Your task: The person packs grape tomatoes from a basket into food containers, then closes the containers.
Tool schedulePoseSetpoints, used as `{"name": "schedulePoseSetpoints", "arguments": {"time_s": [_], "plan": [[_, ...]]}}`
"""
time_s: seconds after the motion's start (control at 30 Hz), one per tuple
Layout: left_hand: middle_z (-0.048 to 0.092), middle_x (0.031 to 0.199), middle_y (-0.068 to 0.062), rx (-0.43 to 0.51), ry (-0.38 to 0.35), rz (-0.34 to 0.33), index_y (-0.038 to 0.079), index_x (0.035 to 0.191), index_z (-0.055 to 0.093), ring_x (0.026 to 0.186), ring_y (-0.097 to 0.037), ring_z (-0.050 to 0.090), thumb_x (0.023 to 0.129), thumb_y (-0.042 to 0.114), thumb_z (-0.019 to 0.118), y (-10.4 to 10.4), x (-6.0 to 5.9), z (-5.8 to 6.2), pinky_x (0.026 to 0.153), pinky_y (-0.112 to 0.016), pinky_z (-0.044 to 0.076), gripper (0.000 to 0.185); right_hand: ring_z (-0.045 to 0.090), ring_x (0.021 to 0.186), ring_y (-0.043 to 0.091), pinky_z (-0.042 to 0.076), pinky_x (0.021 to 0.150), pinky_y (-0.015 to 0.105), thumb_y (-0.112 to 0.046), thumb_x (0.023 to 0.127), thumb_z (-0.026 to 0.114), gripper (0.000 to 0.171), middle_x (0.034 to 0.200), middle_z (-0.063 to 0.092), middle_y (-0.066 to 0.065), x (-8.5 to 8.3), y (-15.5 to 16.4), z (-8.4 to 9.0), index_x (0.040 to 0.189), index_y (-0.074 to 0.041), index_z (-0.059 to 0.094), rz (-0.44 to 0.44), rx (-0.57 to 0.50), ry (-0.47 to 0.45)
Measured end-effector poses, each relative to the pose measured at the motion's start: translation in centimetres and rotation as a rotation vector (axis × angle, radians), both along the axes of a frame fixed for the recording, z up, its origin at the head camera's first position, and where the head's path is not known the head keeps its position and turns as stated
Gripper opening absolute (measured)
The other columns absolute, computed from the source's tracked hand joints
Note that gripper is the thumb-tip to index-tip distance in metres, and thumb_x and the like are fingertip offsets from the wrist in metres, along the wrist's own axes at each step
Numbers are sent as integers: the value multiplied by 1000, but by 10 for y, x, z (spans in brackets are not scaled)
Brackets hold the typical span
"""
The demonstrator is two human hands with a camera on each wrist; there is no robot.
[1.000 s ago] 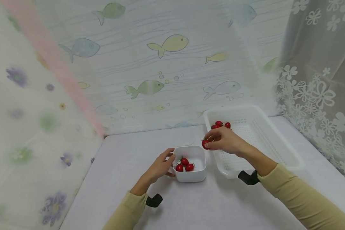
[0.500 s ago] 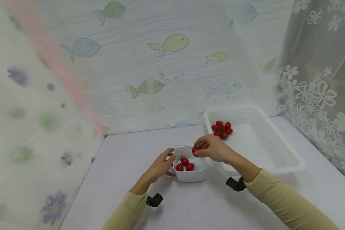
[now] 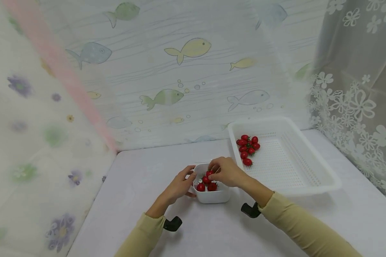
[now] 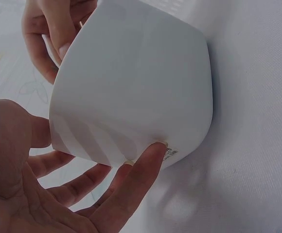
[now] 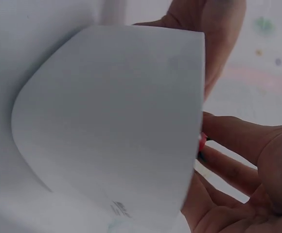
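Plainly, the right grip (image 3: 226,172) holds a glossy red tomato (image 3: 209,173), the left grip (image 3: 181,182) a white tub (image 3: 213,198).

Two hands (image 3: 180,184) work at one box (image 3: 213,197) showing four tomatoes (image 3: 201,187); one basket (image 3: 281,160) at two o'clock holds at least eight more.

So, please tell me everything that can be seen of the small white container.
The small white container is open-topped and squarish, with rounded corners and smooth walls that look like plastic. Dark print, too small to read, marks its side. It stands upright on the table, left of the larger basket. The left hand grips its left side; red tomatoes lie inside. The right hand reaches in; whether it touches the container is unclear.
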State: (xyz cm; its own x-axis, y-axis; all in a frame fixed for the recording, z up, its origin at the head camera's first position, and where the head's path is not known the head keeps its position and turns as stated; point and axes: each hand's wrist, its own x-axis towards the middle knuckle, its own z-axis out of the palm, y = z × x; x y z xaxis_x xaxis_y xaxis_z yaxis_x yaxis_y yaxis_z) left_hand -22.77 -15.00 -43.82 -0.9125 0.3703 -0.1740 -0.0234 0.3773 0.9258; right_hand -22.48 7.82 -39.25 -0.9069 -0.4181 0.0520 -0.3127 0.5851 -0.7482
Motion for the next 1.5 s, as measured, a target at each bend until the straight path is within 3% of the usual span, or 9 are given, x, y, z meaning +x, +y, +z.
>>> {"name": "schedulePoseSetpoints", "arguments": {"time_s": [0.43,0.7,1.17,1.5], "plan": [[43,151,-21,19,6,2,14,150,44,112,-39,60,111,25,46,-1,0,0,68,-45,65,41,65,84,19,59,76,36,-5,85,82,18,88,72,6,-3,-30,-20,100,-3,72,-34,124,51],[44,150,-21,12,13,-1,15,150,45,111,-38,59,110,26,47,0,1,0,67,-43,65,41,56,77,17,52,65,32,-4,82,84,16,87,69,6,-1,-37,-28,94,-4,72,-26,230,93],[40,154,-22,21,6,-6,14,151,43,115,-40,59,111,25,45,1,0,-2,68,-44,65,41,61,85,20,60,76,39,0,83,80,15,92,70,9,-1,-36,-26,96,0,73,-29,229,71],[40,153,-23,11,8,1,14,151,43,117,-42,59,111,26,46,0,0,-4,68,-44,65,42,59,85,20,56,79,41,-5,88,77,13,92,73,9,9,-25,-9,100,0,74,70,196,130]]}}
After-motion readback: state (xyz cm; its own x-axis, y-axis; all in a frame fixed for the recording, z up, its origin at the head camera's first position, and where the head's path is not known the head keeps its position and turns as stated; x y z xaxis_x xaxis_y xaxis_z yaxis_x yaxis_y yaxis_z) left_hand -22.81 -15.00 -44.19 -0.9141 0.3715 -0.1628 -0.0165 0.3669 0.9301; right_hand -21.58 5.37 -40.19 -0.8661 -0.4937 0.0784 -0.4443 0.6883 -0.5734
